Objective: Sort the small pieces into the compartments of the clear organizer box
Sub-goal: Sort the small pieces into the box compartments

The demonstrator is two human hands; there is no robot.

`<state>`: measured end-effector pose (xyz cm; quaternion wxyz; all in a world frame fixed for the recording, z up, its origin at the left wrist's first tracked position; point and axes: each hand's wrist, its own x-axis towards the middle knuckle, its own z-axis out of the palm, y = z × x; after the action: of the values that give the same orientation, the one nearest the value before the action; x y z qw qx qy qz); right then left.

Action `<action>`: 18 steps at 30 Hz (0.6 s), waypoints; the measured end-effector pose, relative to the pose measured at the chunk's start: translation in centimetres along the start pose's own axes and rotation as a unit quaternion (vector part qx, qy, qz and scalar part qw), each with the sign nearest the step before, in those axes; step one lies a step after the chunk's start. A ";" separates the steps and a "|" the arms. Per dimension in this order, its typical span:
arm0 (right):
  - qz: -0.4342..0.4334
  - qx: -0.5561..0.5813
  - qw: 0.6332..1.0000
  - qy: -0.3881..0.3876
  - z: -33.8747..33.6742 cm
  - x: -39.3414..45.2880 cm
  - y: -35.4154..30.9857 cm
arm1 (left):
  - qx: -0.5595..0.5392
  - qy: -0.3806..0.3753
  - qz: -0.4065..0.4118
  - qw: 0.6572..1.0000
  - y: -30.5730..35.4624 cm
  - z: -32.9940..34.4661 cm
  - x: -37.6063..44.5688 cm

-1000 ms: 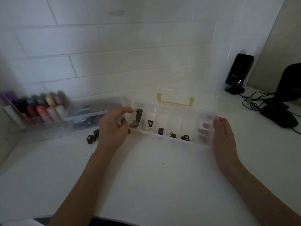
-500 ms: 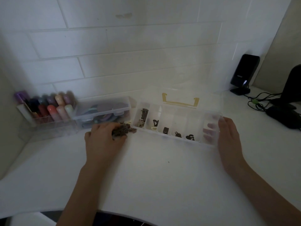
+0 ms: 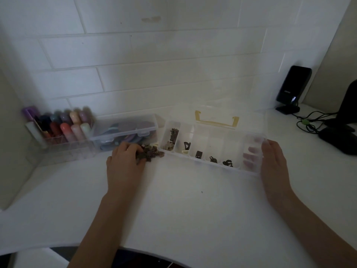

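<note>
Head view, dim light, white counter (image 3: 183, 200) against a tiled wall. Clear organizer box (image 3: 212, 165) lies open, lid tipped back toward the wall with a yellowish latch (image 3: 216, 120) showing. Compartments run left to right: leftmost holds several brown clips (image 3: 171, 139), the next four hold one or two dark pieces each, the rightmost looks empty apart from fingers seen through the plastic. Right hand (image 3: 274, 163) wraps the box's right end, fingers curled over the rim, steadying it. Left hand (image 3: 125, 163) rests palm-down just left of the box, fingers bent over a loose pile of small brown clips (image 3: 149, 152) on the counter; whether any clip is already pinched, cannot tell. Pile touches or nearly touches the box's left wall. A closed clear case (image 3: 123, 130) and a rack of coloured bottles (image 3: 63, 124) sit behind the left hand; a black speaker (image 3: 292, 88) stands far right. Step in hand reads as picking from the pile. Best done by taking one clip at a time between thumb and forefinger, checking its shape against the clips already sorted, lifting clear over the wall before dropping, and keeping the right hand firm so the light box doesn't skid.
</note>
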<state>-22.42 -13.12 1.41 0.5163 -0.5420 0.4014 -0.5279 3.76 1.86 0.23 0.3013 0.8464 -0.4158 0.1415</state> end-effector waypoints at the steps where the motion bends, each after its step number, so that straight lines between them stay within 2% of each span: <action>1: 0.000 -0.001 1.000 0.000 0.0 0.0 0.0 | -0.018 0.016 -0.004 1.000 0.2 -0.2 -0.1; 5: -0.001 -0.005 1.000 0.001 0.0 0.0 0.0 | -0.134 0.125 -0.039 0.982 1.3 -1.1 -0.1; 8: -0.002 -0.003 1.000 -0.002 0.0 0.0 0.1 | -0.207 0.181 0.028 0.961 2.7 -1.5 0.4; 11: 0.000 -0.007 1.000 -0.005 0.0 0.0 0.0 | -0.180 0.175 0.095 0.963 5.0 -1.5 1.8; 15: 0.006 -0.001 1.000 -0.002 0.0 -0.1 -0.3 | -0.191 0.097 0.081 0.973 6.1 0.1 4.4; 18: 0.009 -0.003 1.000 0.000 0.0 -0.2 -0.3 | -0.153 0.060 0.106 0.981 5.1 1.4 4.4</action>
<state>-22.46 -12.89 1.70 0.5193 -0.5396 0.4077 -0.5225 2.41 -4.13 3.32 0.4350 0.7312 -0.5012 0.1576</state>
